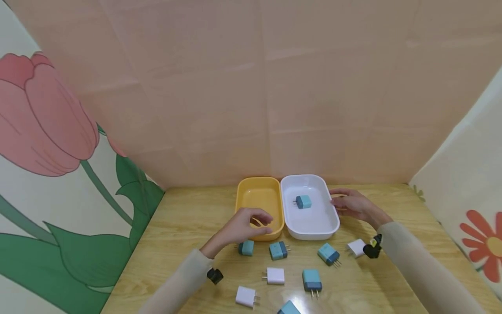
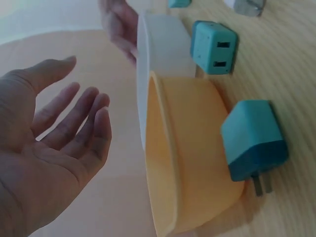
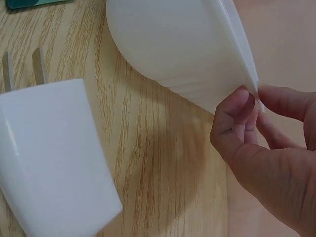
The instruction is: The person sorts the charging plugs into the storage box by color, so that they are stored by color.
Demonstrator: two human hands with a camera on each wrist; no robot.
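My right hand [image 1: 354, 205] holds the right rim of a white plastic tray [image 1: 311, 223], its fingers pinching the edge in the right wrist view. One teal and dark-blue plug charger [image 1: 303, 201] lies inside this tray. Directly to the left stands a yellow tray [image 1: 259, 194] with nothing visible in it. Over the yellow tray's near part hovers my left hand [image 1: 244, 226]; its fingers are loosely bent, and the left wrist view shows a bare palm [image 2: 54, 163] apart from the orange-looking rim [image 2: 165, 148].
On the wooden table [image 1: 196, 213] before the trays lie more teal chargers, such as one near the yellow tray [image 1: 278, 250] and one farther forward [image 1: 312, 279]. White chargers [image 1: 276, 276] are scattered among them, one [image 1: 356, 247] below my right wrist. A plain cloth wall [image 1: 259, 109] rises behind.
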